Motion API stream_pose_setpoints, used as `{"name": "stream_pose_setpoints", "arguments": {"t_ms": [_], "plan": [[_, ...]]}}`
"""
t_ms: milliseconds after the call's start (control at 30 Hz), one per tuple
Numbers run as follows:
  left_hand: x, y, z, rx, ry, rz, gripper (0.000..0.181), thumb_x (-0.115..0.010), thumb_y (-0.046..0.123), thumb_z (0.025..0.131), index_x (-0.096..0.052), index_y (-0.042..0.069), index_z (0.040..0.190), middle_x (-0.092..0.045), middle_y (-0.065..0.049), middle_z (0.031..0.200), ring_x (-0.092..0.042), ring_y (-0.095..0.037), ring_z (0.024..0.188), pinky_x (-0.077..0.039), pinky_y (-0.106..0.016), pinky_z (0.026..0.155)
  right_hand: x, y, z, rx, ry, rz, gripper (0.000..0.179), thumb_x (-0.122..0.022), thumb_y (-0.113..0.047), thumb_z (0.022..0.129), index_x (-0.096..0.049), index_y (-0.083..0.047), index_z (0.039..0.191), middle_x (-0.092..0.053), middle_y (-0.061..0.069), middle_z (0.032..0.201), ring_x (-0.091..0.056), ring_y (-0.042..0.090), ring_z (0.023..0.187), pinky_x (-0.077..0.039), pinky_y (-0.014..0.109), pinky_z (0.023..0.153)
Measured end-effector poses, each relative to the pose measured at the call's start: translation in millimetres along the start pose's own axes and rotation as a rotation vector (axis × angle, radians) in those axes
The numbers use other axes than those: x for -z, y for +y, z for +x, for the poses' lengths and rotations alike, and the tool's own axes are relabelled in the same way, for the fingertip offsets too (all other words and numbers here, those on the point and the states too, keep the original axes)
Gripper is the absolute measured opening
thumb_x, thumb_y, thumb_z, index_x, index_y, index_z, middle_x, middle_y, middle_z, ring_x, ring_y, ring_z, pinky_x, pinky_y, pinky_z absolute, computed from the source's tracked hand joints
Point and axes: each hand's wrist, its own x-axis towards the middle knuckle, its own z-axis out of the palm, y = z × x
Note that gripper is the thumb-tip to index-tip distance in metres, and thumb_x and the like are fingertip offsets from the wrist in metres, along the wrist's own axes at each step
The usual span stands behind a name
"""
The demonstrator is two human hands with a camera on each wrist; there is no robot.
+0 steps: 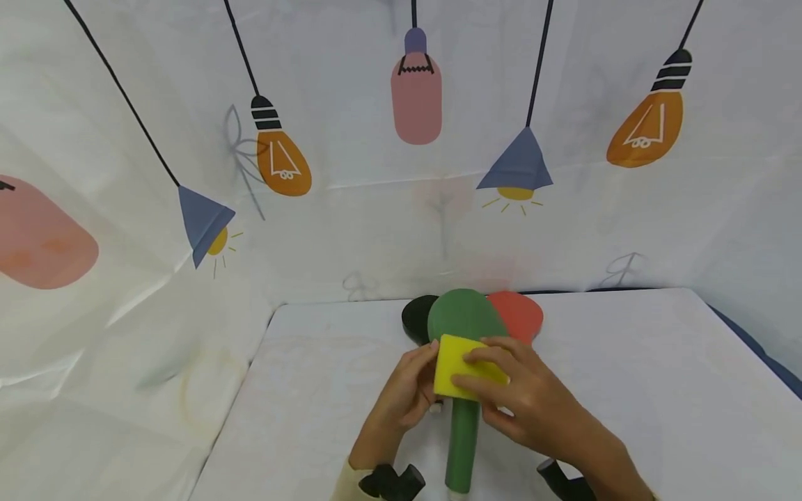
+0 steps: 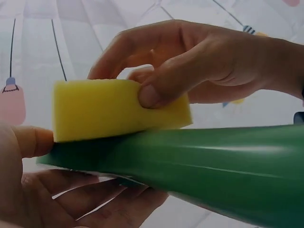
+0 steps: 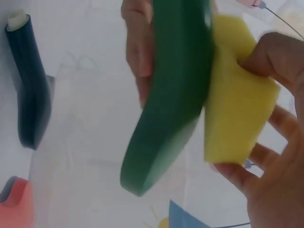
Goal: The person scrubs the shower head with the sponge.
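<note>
A yellow sponge [image 1: 452, 365] is pinched between the thumb and fingers of my right hand [image 1: 532, 393]. It lies against a green paddle-like object [image 1: 466, 313] with a broad rounded head and a tubular handle. My left hand [image 1: 407, 390] grips the head's edge, its thumb [image 2: 35, 141] above and its fingers [image 2: 90, 194] beneath. In the left wrist view the sponge's lower face touches the green surface. The right wrist view shows the sponge bent under my right thumb [image 3: 275, 57]. The sponge hides part of the green head in the head view.
Behind the green object, a black rounded piece [image 1: 416, 320] and a red one [image 1: 523, 314] lie on the white table [image 1: 313, 390]. The right wrist view shows the dark piece's handle [image 3: 28, 61] with a pale end. A white cloth printed with lamps [image 1: 351, 229] hangs behind.
</note>
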Motion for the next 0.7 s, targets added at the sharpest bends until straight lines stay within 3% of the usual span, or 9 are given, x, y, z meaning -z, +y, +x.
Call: {"name": "stream_pose_setpoints", "arguments": {"t_ms": [100, 200, 367, 533, 700], "plan": [[-0.5, 0.1, -0.3, 0.025, -0.026, 0.010, 0.048, -0.042, 0.037, 0.108, -0.053, 0.000, 0.136, -0.069, -0.001, 0.116, -0.070, -0.011, 0.100, -0.060, -0.031, 0.083, -0.2, 0.5, -0.9, -0.055, 0.010, -0.023, 0.041, -0.034, -0.031, 0.102, -0.073, -0.026, 0.115, -0.063, 0.005, 0.121, -0.052, 0.032, 0.120, -0.028, 0.021, 0.115], [-1.1, 0.2, 0.1, 0.026, -0.037, 0.014, 0.053, -0.042, 0.037, 0.108, -0.048, -0.004, 0.140, -0.069, -0.001, 0.119, -0.070, -0.012, 0.102, -0.060, -0.033, 0.085, -1.0, 0.3, -0.7, -0.055, 0.021, -0.034, 0.042, -0.034, -0.029, 0.102, -0.074, -0.025, 0.114, -0.064, 0.005, 0.121, -0.052, 0.032, 0.119, -0.032, 0.024, 0.112], [-1.6, -0.3, 0.1, 0.000, -0.012, 0.001, 0.038, -0.043, 0.035, 0.108, -0.060, 0.006, 0.125, -0.070, 0.000, 0.111, -0.069, -0.010, 0.097, -0.059, -0.029, 0.085, -4.8, 0.6, 0.6, -0.008, 0.033, -0.032, 0.040, -0.036, -0.021, 0.097, -0.075, -0.022, 0.107, -0.067, 0.002, 0.117, -0.054, 0.031, 0.112, -0.038, 0.037, 0.098], [-2.2, -0.3, -0.1, -0.022, 0.051, 0.012, 0.030, -0.043, 0.034, 0.108, -0.062, 0.011, 0.110, -0.068, 0.002, 0.100, -0.068, -0.007, 0.090, -0.060, -0.027, 0.082, -7.4, -0.9, 0.3, 0.040, 0.025, 0.004, 0.038, -0.039, -0.016, 0.090, -0.074, -0.022, 0.104, -0.068, -0.002, 0.113, -0.056, 0.028, 0.109, -0.041, 0.038, 0.094], [-0.2, 4.3, -0.3, -0.011, 0.146, -0.015, 0.025, -0.047, 0.033, 0.106, -0.061, 0.012, 0.103, -0.066, 0.003, 0.095, -0.067, -0.005, 0.085, -0.059, -0.025, 0.081, -6.6, -6.9, -0.4, 0.038, -0.062, 0.047, 0.034, -0.048, -0.015, 0.085, -0.072, -0.028, 0.104, -0.068, -0.008, 0.113, -0.056, 0.021, 0.109, -0.050, 0.040, 0.089]]}}
